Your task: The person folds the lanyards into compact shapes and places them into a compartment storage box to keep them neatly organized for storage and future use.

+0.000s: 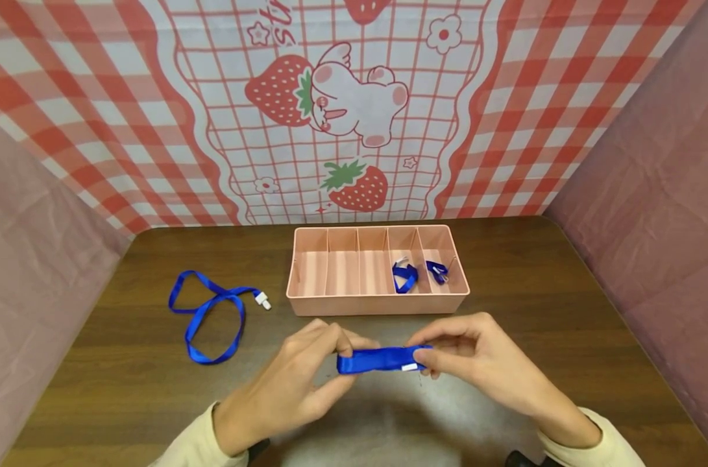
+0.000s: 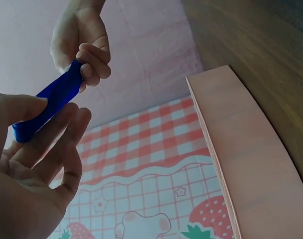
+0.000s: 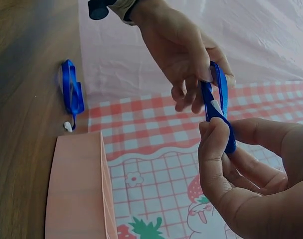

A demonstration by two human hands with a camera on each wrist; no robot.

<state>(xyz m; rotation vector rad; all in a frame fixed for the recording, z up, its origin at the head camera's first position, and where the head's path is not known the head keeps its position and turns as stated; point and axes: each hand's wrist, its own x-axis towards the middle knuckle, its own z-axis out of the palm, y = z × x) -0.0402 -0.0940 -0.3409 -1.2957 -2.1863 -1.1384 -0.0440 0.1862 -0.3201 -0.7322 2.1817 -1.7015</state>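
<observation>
A blue lanyard (image 1: 383,359), folded into a short flat band, is stretched level between my two hands in front of the box. My left hand (image 1: 295,379) holds its left end, the thumb (image 2: 29,105) lying over the band in the left wrist view. At the other end, my right hand (image 1: 485,360) pinches the folds between thumb and fingers. A small white piece (image 1: 409,367) shows on the band beside the right thumb. In the right wrist view the folded lanyard (image 3: 217,107) makes a narrow loop between both hands.
Behind the hands stands a pink box (image 1: 377,305) split into several compartments. The two rightmost hold folded blue lanyards, one (image 1: 407,277) beside the other (image 1: 439,271). Left of the box, a loose lanyard (image 1: 237,324) with a white clip (image 1: 263,299) lies looped on the wooden table (image 1: 126,383).
</observation>
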